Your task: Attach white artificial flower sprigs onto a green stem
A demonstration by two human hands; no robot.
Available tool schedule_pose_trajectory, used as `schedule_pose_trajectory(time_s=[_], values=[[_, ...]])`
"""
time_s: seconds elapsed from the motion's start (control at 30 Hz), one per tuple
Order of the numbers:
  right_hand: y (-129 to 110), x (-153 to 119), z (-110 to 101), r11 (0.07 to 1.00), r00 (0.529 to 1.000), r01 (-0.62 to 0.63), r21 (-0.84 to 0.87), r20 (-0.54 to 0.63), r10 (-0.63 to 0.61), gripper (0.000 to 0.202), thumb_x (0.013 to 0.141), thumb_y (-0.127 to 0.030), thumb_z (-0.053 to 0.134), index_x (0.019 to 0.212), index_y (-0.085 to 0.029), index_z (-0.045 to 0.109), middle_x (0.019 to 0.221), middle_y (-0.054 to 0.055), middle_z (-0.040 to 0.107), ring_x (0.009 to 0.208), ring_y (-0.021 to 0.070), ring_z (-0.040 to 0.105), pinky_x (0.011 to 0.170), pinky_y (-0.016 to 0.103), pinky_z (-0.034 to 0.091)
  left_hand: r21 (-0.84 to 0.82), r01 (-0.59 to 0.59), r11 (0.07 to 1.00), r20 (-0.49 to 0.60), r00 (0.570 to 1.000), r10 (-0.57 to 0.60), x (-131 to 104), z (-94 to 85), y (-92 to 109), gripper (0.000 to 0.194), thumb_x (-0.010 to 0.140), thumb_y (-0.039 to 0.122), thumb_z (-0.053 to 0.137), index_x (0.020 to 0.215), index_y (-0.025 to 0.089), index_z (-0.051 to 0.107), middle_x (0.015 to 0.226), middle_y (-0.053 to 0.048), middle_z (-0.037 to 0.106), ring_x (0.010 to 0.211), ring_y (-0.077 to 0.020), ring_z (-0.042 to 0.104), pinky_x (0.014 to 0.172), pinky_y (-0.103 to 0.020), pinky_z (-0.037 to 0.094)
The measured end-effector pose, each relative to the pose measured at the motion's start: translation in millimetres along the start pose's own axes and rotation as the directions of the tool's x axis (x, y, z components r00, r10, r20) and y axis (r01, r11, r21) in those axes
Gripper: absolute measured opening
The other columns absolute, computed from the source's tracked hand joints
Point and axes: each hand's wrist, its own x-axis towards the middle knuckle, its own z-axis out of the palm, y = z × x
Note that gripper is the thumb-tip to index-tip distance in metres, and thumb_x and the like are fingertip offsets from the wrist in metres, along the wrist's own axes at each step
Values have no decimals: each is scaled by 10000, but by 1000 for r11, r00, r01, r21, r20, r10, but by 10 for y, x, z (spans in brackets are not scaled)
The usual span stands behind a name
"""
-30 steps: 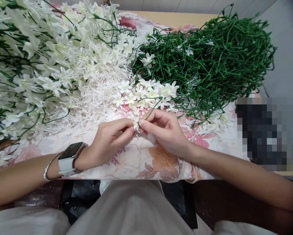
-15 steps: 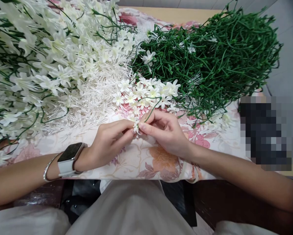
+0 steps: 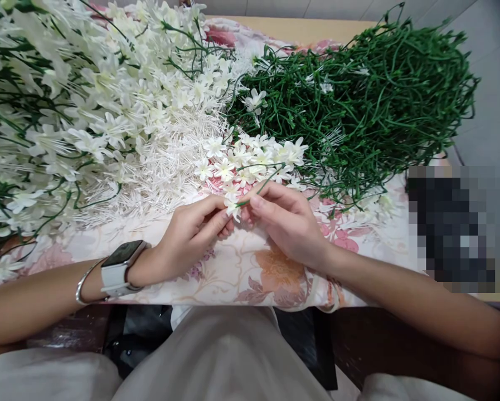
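At the upper left of the frame, white flowers on green stems (image 3: 107, 128) lay in a big heap, with thin white stamens (image 3: 170, 150) spilling from its right side; at centre, the left hand (image 3: 195, 234) pinched a small white flower (image 3: 233, 208) between thumb and fingers, while the right hand (image 3: 289, 223), fingertips close together, held its green stem (image 3: 256, 197); just above were loose white blossoms (image 3: 250, 159), and at upper right a green stem pile (image 3: 358, 106)

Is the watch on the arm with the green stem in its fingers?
No, the watch is on the left wrist.
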Motion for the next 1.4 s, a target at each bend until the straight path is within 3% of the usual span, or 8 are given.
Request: schedule_pose_trajectory(time_s=[0.27, 0.4, 0.8, 1.2, 1.4], values=[[-11, 39, -7, 996, 997, 70, -56, -33, -72, 116, 802, -186, 658, 704, -168, 598, 643, -40, 543, 604, 52, 503, 583, 178, 413, -48, 74, 996, 42, 997, -72, 8, 8, 7, 181, 911, 247, 473, 769, 169, 554, 653, 21, 567, 587, -77, 506, 554, -196, 405], [-40, 40, -7, 995, 999, 41, -87, -14, -42, 110, 790, -169, 660, 704, -158, 592, 674, -32, 575, 618, 52, 528, 590, 175, 430, -49, 93, 994, 50, 995, -90, 3, -5, 28, 168, 900, 221, 476, 762, 167, 557, 635, 24, 556, 565, -76, 477, 529, -195, 383], [-70, 26, 7, 961, 1000, 7, -275, 5, -5, 235, 765, -341, 689, 696, -161, 555, 662, -17, 526, 622, 80, 489, 569, 207, 417, 73, 78, 994, 48, 995, -82, 2, -15, 47, 174, 865, 159, 482, 731, 145, 592, 634, 8, 580, 556, -78, 476, 514, -193, 362], [-47, 7, 35, 966, 999, 33, -256, -21, -40, 223, 750, -309, 705, 682, -158, 557, 643, -19, 551, 603, 78, 511, 553, 201, 430, -83, 136, 987, 39, 990, -133, -11, -4, 30, 160, 868, 167, 488, 746, 146, 590, 645, -6, 579, 575, -92, 509, 518, -197, 398], [-111, 12, 6, 976, 998, 41, -216, -47, -52, 134, 737, -266, 719, 738, -170, 625, 724, -5, 609, 657, 93, 558, 604, 222, 464, -29, 68, 997, 35, 997, -67, -16, -19, 29, 134, 889, 216, 482, 815, 162, 581, 668, 3, 568, 578, -90, 499, 530, -202, 394]])
